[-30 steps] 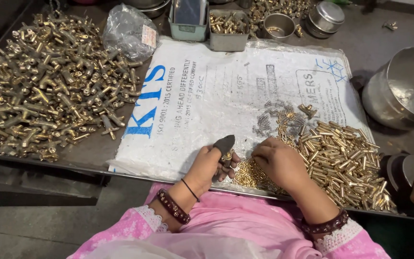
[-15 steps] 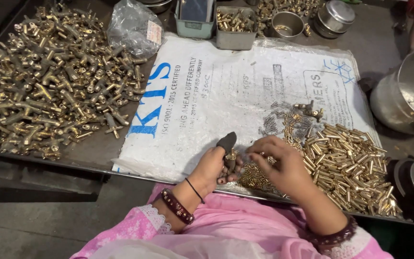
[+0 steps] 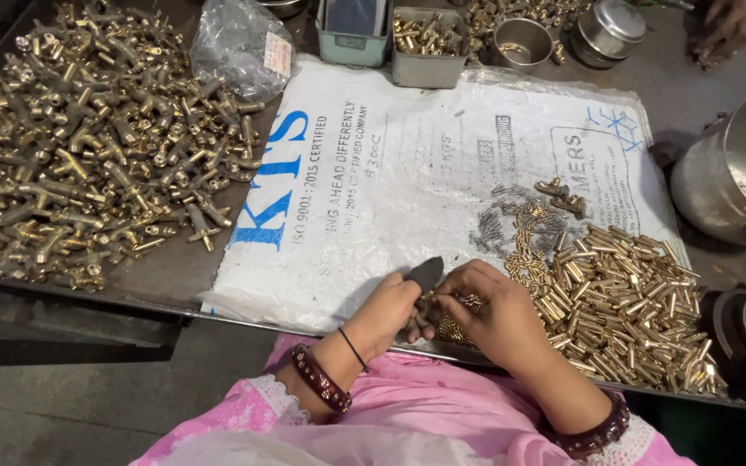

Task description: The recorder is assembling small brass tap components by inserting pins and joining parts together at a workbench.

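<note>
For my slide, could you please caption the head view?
Both hands gather small brass pins on a white sack.

Pink lace-edged sleeves, dark studded bangles, black thread

A dark metal worktop [image 3: 174,276] carries a white printed sack [image 3: 407,181] spread flat. Brass fittings [image 3: 88,155] are heaped at its left; tins [image 3: 429,39], bowls [image 3: 524,39] and a steel pot [image 3: 736,168] stand along its far and right edges.
</note>
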